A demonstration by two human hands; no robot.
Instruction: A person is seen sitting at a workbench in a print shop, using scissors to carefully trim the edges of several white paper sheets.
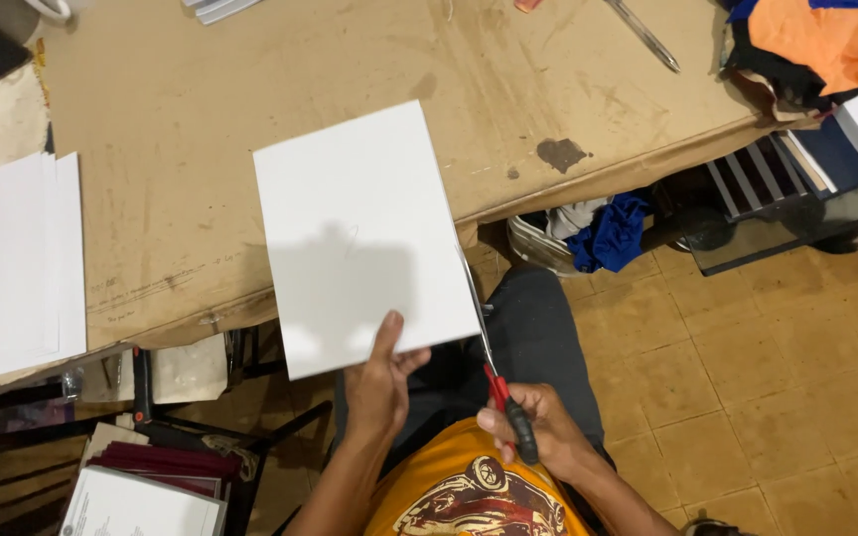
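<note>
My left hand (379, 382) pinches the near edge of a white rectangular sheet (359, 233), thumb on top, holding it tilted over the edge of the brown table (191, 109). My right hand (540, 427) grips scissors (494, 372) with red and black handles. Their long blades run up along the sheet's right edge. Below, my orange shirt and dark trousers show.
A stack of white sheets (12, 263) lies at the table's left edge. A metal tool (643, 35) and orange and blue cloth (811, 45) sit at the far right. Beneath the table are a bucket with blue cloth (593, 238), books (151, 486), and tiled floor (767, 377).
</note>
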